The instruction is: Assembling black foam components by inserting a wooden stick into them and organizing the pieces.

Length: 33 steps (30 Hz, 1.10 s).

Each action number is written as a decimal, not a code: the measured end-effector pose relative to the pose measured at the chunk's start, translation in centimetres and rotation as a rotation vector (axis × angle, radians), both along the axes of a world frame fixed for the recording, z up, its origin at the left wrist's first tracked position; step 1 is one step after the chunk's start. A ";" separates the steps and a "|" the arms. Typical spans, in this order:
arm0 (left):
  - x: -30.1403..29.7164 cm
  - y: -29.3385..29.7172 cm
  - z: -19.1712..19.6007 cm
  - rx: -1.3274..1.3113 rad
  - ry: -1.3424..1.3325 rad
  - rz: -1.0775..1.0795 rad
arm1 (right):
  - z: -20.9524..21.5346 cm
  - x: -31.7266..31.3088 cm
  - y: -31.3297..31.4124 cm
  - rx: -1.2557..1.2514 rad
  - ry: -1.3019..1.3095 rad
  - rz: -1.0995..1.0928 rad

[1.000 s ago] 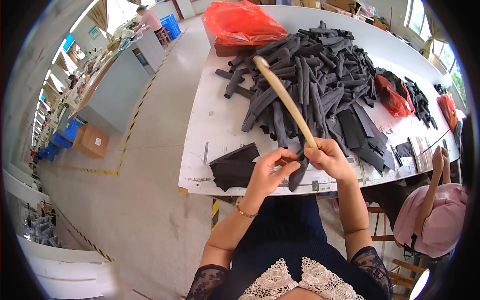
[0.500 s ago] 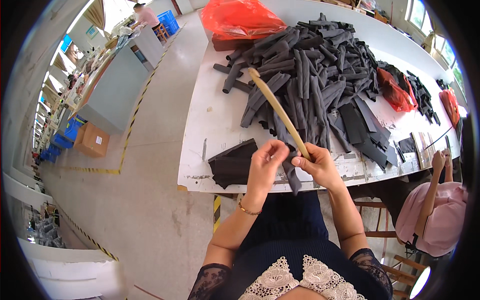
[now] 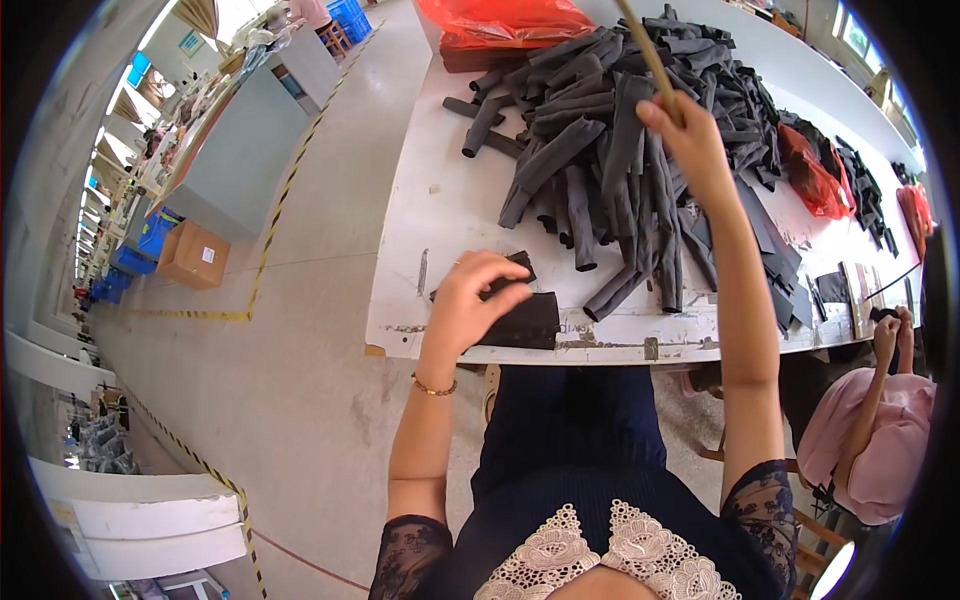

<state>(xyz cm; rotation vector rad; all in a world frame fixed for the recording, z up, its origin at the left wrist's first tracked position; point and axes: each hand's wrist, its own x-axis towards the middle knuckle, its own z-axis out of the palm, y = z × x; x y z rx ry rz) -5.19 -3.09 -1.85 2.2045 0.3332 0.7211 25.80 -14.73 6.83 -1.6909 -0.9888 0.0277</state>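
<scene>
My right hand (image 3: 690, 145) is raised over the pile and closed around a slim, pale wooden stick (image 3: 648, 48), which points away and runs out of the top of the picture. Beneath that hand lies a heap of dark grey fabric tubes (image 3: 575, 205), some hanging toward the table's near side. Low on the left, my left hand (image 3: 478, 300) hovers at flat black fabric pieces (image 3: 525, 322), thumb and fingers curved with a gap between them. Part of the fabric is hidden behind this hand; whether the fingertips touch it, I cannot tell.
The white table (image 3: 415, 215) has its left edge beside a floor aisle. A red plastic bag (image 3: 505, 22) sits at the back, another red bag (image 3: 815, 175) to the right. Flat dark strips (image 3: 775, 255) lie right of my arm. A co-worker in pink (image 3: 865, 440) sits at the right.
My hands were together at the near edge with the stick and a fabric tube. The right hand has carried the stick away over the pile; the left has moved left to the black pieces.
</scene>
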 end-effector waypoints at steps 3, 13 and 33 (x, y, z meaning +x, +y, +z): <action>0.8 0.0 -1.7 0.294 0.207 -0.122 | 0.1 1.9 0.9 -0.012 -0.162 -0.265; -0.6 0.3 -2.8 0.332 0.239 -0.145 | -7.9 -6.3 -14.7 -0.235 -0.019 0.168; -0.1 1.0 0.1 0.117 -0.018 -0.256 | -7.4 -10.0 -15.4 -0.383 -0.292 0.376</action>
